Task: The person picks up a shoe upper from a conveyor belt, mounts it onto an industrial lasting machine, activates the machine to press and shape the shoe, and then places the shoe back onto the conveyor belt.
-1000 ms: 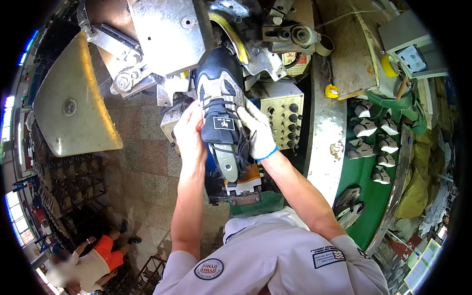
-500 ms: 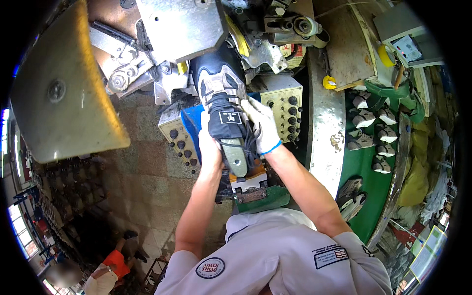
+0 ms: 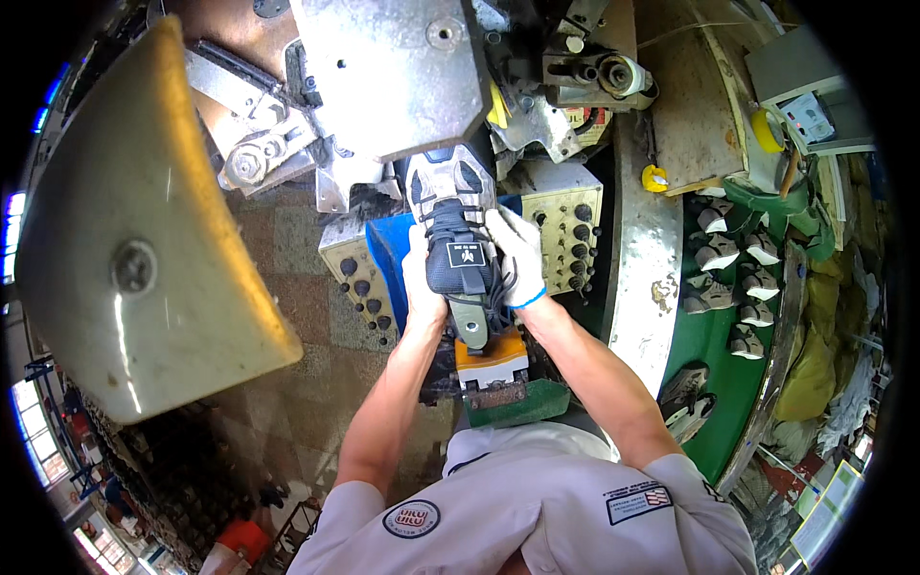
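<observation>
A dark blue and grey sports shoe (image 3: 452,225) sits at the centre of the view, its toe pointing away from the person and tucked under a large grey metal machine head (image 3: 388,72). The shoe is mounted on a grey-green last (image 3: 471,324) whose heel end sticks out toward the person, above an orange block (image 3: 491,356) and a green base (image 3: 508,404).

The left hand (image 3: 420,278), in a white glove, presses against the left side of the shoe, fingers wrapped along the upper. The right hand (image 3: 517,257), in a white glove with a blue cuff, grips the right side, fingers curled onto the laces. Both hands hold the shoe between them.

Just beside the hands, on either side, stand two cream control panels (image 3: 565,225) with rows of black knobs. To the left hangs a big, curved, pale metal cover (image 3: 125,240). To the right a shiny metal rail (image 3: 647,278) edges a green conveyor surface (image 3: 714,345) carrying more shoes (image 3: 733,264) in a row, well apart from the hands. The person wears a pale grey short-sleeved shirt (image 3: 517,508).
</observation>
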Action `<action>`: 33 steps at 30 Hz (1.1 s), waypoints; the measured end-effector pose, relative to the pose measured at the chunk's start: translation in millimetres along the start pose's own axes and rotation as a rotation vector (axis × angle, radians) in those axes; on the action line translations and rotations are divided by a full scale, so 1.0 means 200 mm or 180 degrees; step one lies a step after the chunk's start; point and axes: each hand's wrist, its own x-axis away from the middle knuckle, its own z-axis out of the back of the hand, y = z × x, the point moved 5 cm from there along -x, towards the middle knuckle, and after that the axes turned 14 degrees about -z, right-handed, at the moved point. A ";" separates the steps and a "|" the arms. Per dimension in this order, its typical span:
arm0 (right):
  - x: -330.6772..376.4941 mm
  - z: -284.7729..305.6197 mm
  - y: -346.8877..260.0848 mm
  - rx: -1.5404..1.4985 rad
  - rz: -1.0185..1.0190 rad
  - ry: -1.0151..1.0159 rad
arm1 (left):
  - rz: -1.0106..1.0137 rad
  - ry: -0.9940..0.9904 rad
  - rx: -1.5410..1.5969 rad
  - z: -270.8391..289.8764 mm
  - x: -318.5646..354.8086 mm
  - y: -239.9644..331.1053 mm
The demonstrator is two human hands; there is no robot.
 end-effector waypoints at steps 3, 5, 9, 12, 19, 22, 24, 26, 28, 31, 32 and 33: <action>-0.03 -0.01 0.00 0.0305 0.0221 0.0184 | 0.0267 0.0130 0.0556 0.07 -0.07 -0.08; -0.03 -0.01 -0.01 0.0412 0.0269 0.0292 | -0.0021 -0.0114 -0.0015 0.09 -0.09 -0.07; -0.03 0.00 -0.01 0.0399 0.0303 0.0291 | -0.0260 -0.0099 -0.0359 0.05 -0.07 0.01; 0.01 -0.04 -0.02 0.0307 0.0297 0.0098 | -0.0310 -0.0061 -0.0309 0.08 -0.05 0.02; 0.03 0.13 0.00 0.0696 0.0508 0.0549 | -0.0562 -0.0044 -0.1289 0.11 0.06 0.09; 0.25 0.32 -0.01 0.0437 0.0278 0.0240 | -0.0467 0.0292 -0.3401 0.47 0.44 -0.26; 0.48 0.44 -0.11 0.0756 0.0428 0.0815 | 0.0665 -0.0284 -0.3188 0.45 0.69 -0.49; 0.62 0.62 -0.13 -0.0211 0.0497 0.0491 | 0.1025 -0.0363 -0.2937 0.47 0.78 -0.80; 0.70 0.57 -0.20 0.0739 0.0433 0.1169 | 0.0946 0.0052 -0.2426 0.59 0.78 -1.08; 0.74 0.64 -0.21 0.0787 0.0258 0.1178 | 0.0626 0.0311 -0.2445 0.55 0.73 -1.05; 0.76 0.65 -0.21 0.0835 0.0241 0.1214 | 0.0593 0.0299 -0.2623 0.51 0.74 -0.95; 0.77 0.66 -0.21 0.0823 0.0183 0.1212 | 0.0536 0.0243 -0.2677 0.50 0.73 -0.85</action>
